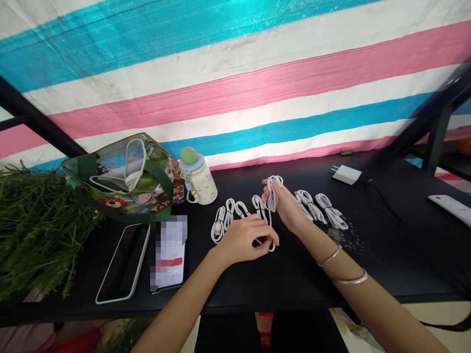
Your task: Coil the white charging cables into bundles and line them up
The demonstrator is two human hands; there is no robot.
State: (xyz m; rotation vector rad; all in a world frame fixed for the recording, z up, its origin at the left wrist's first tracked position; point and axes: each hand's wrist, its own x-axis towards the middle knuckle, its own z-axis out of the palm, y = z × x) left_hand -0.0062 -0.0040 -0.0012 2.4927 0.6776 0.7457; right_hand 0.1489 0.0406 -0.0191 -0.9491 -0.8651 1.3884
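My right hand (289,208) is closed on a looped white cable (273,189), held upright above the black table. A strand hangs from the loops toward my left hand (246,238), whose thumb and forefinger curl together around that strand. Behind my left hand lie several coiled white cables (218,224) with dark ties, one partly hidden by my fingers. To the right of my right wrist rest more tied white cables (331,212), side by side on the table.
A clear printed bag (147,193), a bottle (202,184) and green plants (37,230) stand at the left. Two phones (125,264) lie in front of the bag. A white charger (346,174) and a power strip (452,208) are at the right.
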